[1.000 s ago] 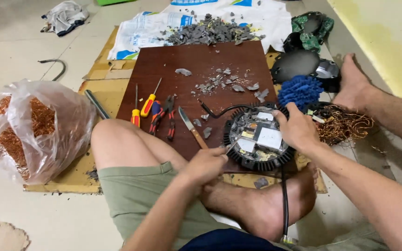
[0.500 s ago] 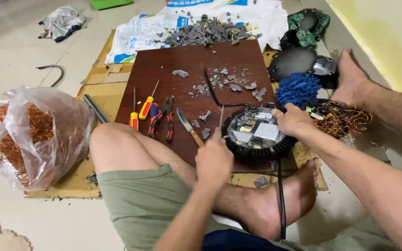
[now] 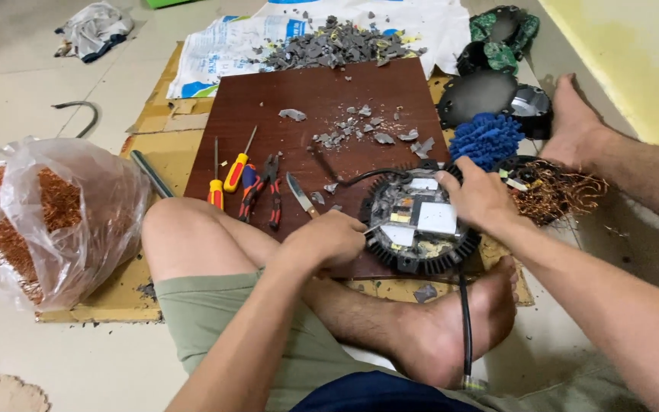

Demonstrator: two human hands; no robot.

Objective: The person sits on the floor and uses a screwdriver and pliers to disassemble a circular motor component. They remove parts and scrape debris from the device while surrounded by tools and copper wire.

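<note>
Two bare hands work on a round black finned electronic unit with white and yellow parts inside [image 3: 419, 223], which sits at the near right corner of a dark brown wooden board [image 3: 299, 95] on the floor. Half a second ago the left hand [image 3: 328, 238] was raised above the unit's near rim with its thin metal tool [image 3: 370, 227] pointing upward; now it has dropped to the unit's left rim, fist closed around the handle, and the tip lies level against the parts inside, so the prying looks to have started again. The right hand [image 3: 480, 197] has stayed on the far right rim, fingers curled over it and pressing down to steady it. A black cable [image 3: 464, 320] runs from the unit toward the viewer, past a bare foot.

Along the board's left edge lie a red-and-yellow screwdriver [image 3: 216, 183], a second yellow-handled screwdriver [image 3: 238, 166], red-and-blue pliers [image 3: 262, 187] and a knife [image 3: 300, 195]. Grey plastic chips [image 3: 360, 133] are scattered mid-board.

Off the right edge are a blue fluffy mop head [image 3: 487, 140] and a tangle of copper wire [image 3: 551, 191]; off the left, a clear plastic bag of copper strands [image 3: 43, 217]. Flattened cardboard [image 3: 116, 286] underlies the board on pale floor tiles [image 3: 17, 91]. Beyond the far edge, a heap of grey broken pieces [image 3: 337, 46] rests on a white printed sack [image 3: 223, 49].
</note>
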